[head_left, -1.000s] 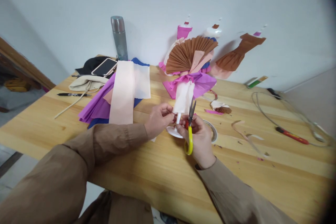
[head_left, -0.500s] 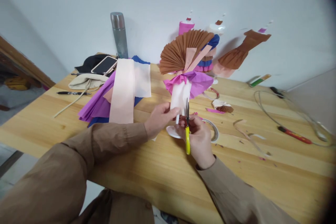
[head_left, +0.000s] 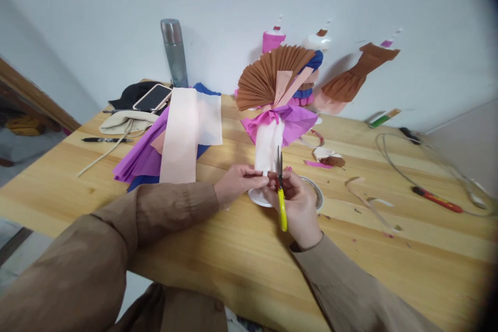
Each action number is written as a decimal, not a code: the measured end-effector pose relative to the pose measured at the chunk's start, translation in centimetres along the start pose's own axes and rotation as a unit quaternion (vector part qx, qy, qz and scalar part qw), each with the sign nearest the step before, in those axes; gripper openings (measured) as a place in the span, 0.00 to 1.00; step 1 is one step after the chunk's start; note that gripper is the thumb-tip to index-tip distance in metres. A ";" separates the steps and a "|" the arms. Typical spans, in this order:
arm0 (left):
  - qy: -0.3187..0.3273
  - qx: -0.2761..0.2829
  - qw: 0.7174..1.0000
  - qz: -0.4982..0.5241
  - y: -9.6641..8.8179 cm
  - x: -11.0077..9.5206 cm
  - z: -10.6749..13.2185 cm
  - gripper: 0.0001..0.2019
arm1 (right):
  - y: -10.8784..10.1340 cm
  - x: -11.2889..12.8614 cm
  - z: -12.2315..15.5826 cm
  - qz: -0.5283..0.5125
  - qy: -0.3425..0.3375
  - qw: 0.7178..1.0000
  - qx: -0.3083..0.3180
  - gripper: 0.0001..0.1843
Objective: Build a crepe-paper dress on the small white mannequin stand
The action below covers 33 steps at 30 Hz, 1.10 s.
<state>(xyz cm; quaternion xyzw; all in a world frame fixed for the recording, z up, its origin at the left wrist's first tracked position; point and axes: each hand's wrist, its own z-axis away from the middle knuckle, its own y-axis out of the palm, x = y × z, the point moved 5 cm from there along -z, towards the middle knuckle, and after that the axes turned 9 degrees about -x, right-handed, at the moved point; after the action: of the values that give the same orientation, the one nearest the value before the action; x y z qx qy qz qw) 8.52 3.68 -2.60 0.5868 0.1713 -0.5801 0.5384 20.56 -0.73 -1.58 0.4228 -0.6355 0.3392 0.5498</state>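
Observation:
A small white dress form [head_left: 268, 145] stands upright on a round white base [head_left: 260, 198], its body wrapped in pale paper. Pink and purple crepe paper [head_left: 298, 123] is gathered around it, and a pleated brown paper fan [head_left: 268, 79] spreads above. My left hand [head_left: 240, 184] is closed, with thumb and fingers pinching at the short stem just below the pale paper. Yellow-handled scissors [head_left: 282, 202] are tucked in my right hand [head_left: 301, 205], blades pointing up beside the paper. The fingertips of my right hand touch near the stem, partly hidden behind the scissors.
Crepe paper sheets [head_left: 179, 135], a phone [head_left: 152, 97], a pen [head_left: 107, 140] and a steel flask [head_left: 174, 52] lie or stand left. A tape roll [head_left: 314, 192], paper scraps [head_left: 329, 156] and a red-handled cable tool [head_left: 436, 199] are right. Paper dresses [head_left: 358, 75] hang behind.
My left hand has slid down slightly from the pale paper's lower edge to the stem. The scissors have tilted and shifted slightly down and right with my right hand.

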 end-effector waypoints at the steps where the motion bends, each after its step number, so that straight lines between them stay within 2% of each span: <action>1: -0.004 -0.002 1.000 0.003 0.0 0.1 0.0 0.18 | 0.1 0.0 0.1 0.001 -0.001 1.000 0.005 0.20; 5: -0.016 -0.018 1.000 0.018 -0.1 0.4 -0.1 0.19 | 0.2 0.1 0.3 0.007 -0.006 1.000 0.020 0.19; 9: -0.016 -0.032 0.998 0.044 -0.4 0.2 -0.3 0.22 | -0.5 0.4 0.3 0.030 -0.039 0.999 0.020 0.18; 14: 0.003 -0.045 0.999 0.013 -0.8 -0.3 -0.2 0.22 | -2.3 0.9 -0.4 0.027 -0.060 0.996 -0.054 0.15; 17: -0.019 -0.006 0.999 -0.030 -0.2 0.3 0.3 0.23 | -2.5 1.7 -0.6 -0.028 -0.043 0.995 -0.082 0.17; 20: -0.019 0.052 0.997 -0.060 0.7 1.0 0.9 0.22 | -1.9 2.5 -0.4 -0.076 -0.005 0.994 -0.077 0.19; 26: 0.015 0.118 0.991 -0.065 2.0 1.0 2.0 0.18 | -1.2 3.5 0.3 -0.019 0.003 0.998 -0.066 0.22; 29: -0.018 0.118 0.992 -0.048 2.4 1.4 2.8 0.16 | -0.7 3.1 0.7 -0.021 0.050 0.998 -0.029 0.23; 33: -0.039 0.069 0.993 -0.084 2.3 2.1 3.5 0.10 | -0.2 2.4 1.0 -0.042 0.105 0.994 0.002 0.23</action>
<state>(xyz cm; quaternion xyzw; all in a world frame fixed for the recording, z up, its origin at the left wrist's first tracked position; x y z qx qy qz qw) 9.26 -0.98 -2.50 0.5831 0.1583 -0.6559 0.4526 20.25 -2.05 0.59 0.4124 -0.5555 0.3600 0.6259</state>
